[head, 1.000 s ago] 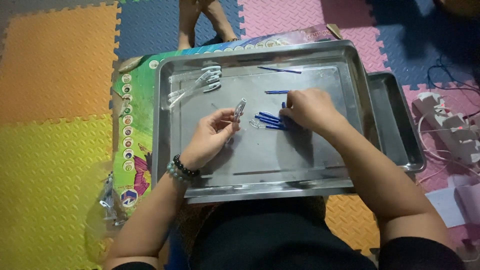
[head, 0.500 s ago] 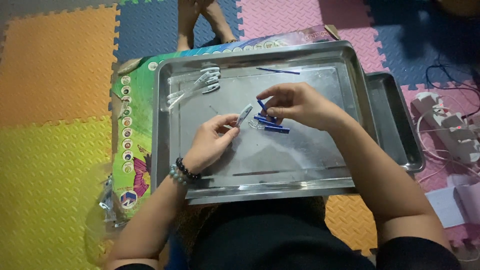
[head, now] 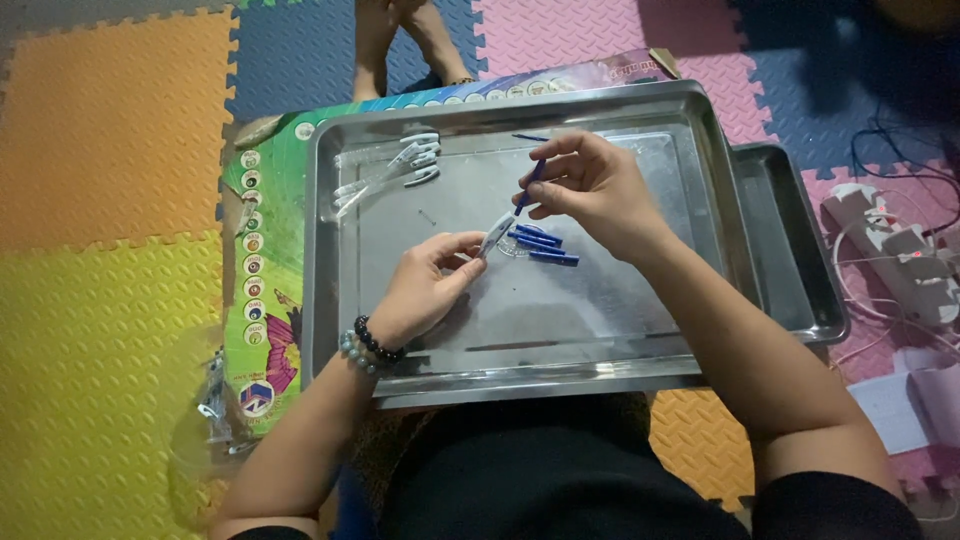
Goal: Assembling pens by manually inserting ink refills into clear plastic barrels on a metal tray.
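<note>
I judge this the fitting step: my right hand [head: 598, 190] pinches a blue refill [head: 530, 185], its tip entering the clear pen barrel [head: 496, 234] pinched in my left hand [head: 428, 290], between both hands over the steel tray [head: 500, 355]. Next it needs straight alignment and a steady push. The tip's seating is too small to make out.

Clear pen barrel [head: 497, 232]: slim, see-through, tilted, its lower end pinched by the left hand [head: 425, 290] over the middle of the steel tray [head: 640, 370]. Blue refill [head: 531, 186]: thin rod, slanted, pinched by the right hand [head: 590, 190], its lower tip meeting the barrel's upper end. Loose blue refills [head: 543, 246]: a few lying flat on the tray floor just beside the barrel.
</note>
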